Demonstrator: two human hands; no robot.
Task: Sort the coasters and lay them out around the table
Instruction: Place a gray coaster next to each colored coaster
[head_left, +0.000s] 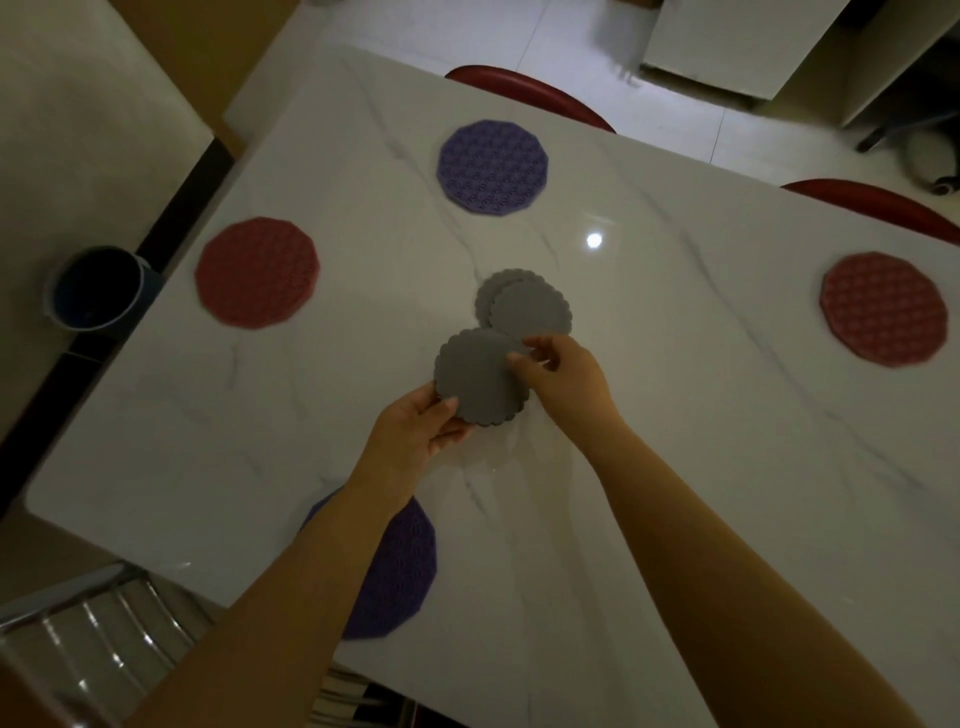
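Note:
Both hands hold a small stack of grey scalloped coasters (475, 376) just above the white marble table (675, 467). My left hand (415, 431) grips its near-left edge and my right hand (558, 374) pinches its right edge. Two more grey coasters (530, 306) lie overlapping on the table just beyond. A purple mat (492, 167) lies at the far side, a red mat (257, 271) at the left, another red mat (883, 314) at the right. A second purple mat (400, 571) lies near me, partly hidden by my left forearm.
Two red chair backs (530, 93) (878, 205) stand at the table's far edge. A dark bucket (96, 288) sits on the floor to the left. A metal chair (93, 634) is at the near-left corner.

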